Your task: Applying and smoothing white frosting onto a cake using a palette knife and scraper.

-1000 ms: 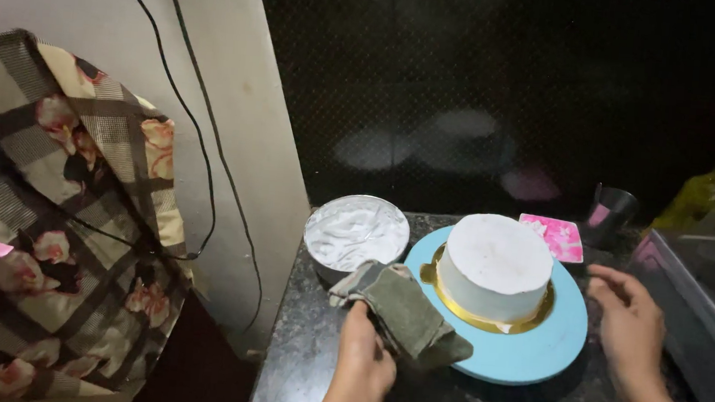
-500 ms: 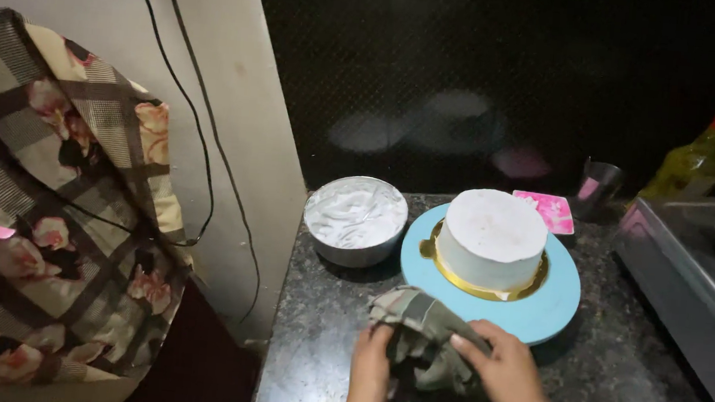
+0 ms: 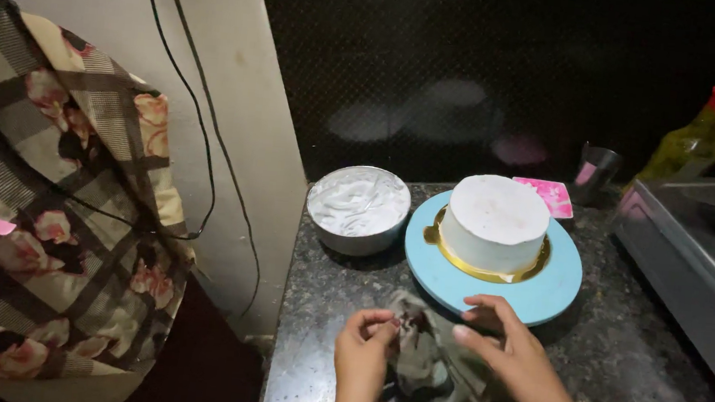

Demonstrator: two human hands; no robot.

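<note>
Left hand: my left hand (image 3: 364, 348) pinches the near-left edge of the cloth (image 3: 429, 362), fingers curled tight on a fold.
Right hand: my right hand (image 3: 507, 348) grips the cloth's right side, thumb and fingers closed over the bunched fabric.
Cloth: grey-green, crumpled, lying on the counter (image 3: 636, 372) between my hands, just in front of the turntable (image 3: 531, 289).
Turntable: light blue, round, its near rim just beyond my right fingers.
Cake: white, smooth, round cake (image 3: 496, 222) on a gold board (image 3: 456, 257), centred on the turntable.
Bowl: steel bowl (image 3: 358, 210) of white cream, just left of the turntable, against the wall.
Behind: a pink card (image 3: 552, 195), a small dark cup (image 3: 595, 170), a yellow-green bottle (image 3: 695, 140) with a red cap.
Right edge: a steel box (image 3: 697, 265).
Left: a checked floral fabric (image 3: 47, 200) beside black cables (image 3: 200, 127).
</note>
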